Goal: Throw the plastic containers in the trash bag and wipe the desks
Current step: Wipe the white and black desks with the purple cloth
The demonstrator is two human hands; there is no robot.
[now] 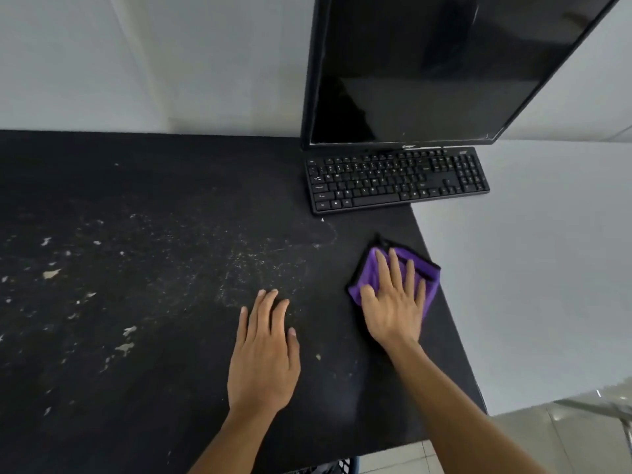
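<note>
A black desk (154, 206) fills the view, its left and middle speckled with pale chips and dusty smears. My right hand (396, 302) lies flat with straight fingers on a folded purple cloth (431, 271), pressing it onto the desk near the right edge. My left hand (265, 354) rests flat on the bare desk top, fingers straight, a little left of the cloth. No plastic container or trash bag is in view.
A black keyboard (396, 181) lies at the back right, its right end overhanging the desk edge. A dark monitor (427, 66) stands behind it. A white wall runs along the back and right. Tiled floor (547, 439) shows at bottom right.
</note>
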